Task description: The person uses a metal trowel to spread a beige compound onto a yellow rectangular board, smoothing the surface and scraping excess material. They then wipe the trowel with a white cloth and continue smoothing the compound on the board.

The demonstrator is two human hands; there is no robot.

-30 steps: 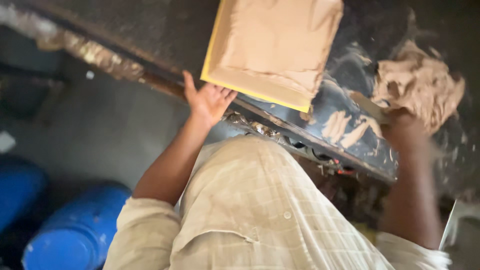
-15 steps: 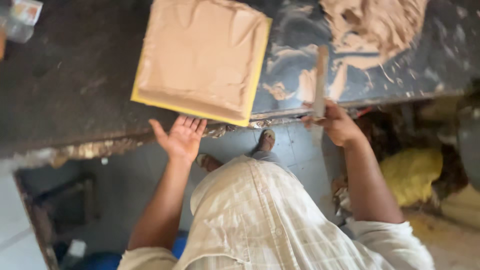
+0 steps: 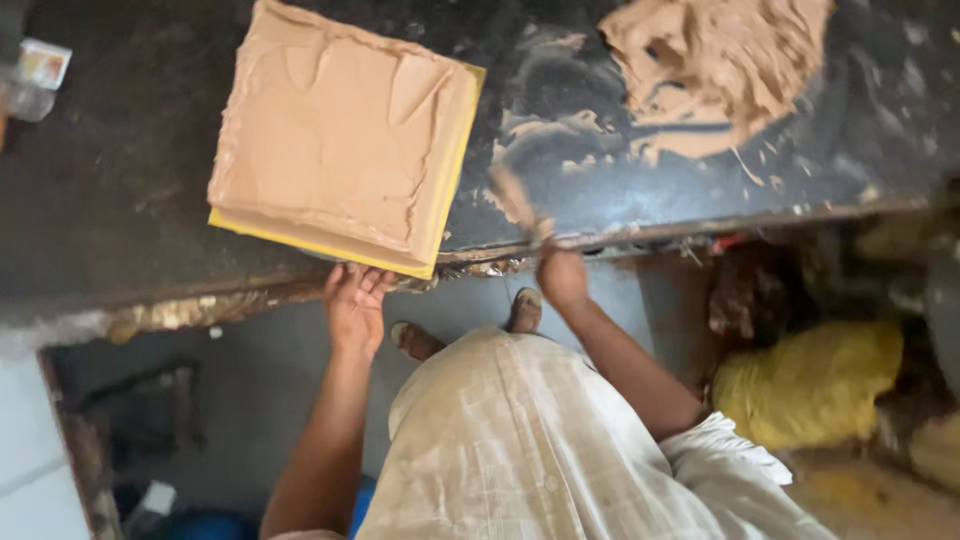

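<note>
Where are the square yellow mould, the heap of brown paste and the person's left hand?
square yellow mould (image 3: pixel 452 170), head view, on its bare yellow right rim.
heap of brown paste (image 3: pixel 730 60), head view, middle of the heap.
left hand (image 3: pixel 355 305), head view, back of the hand.

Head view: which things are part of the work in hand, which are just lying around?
In use:
left hand
right hand
square yellow mould coated in tan paste
blurred scraper
tan paste heap
black worktable

Lying about:
yellow sack
small packet
</note>
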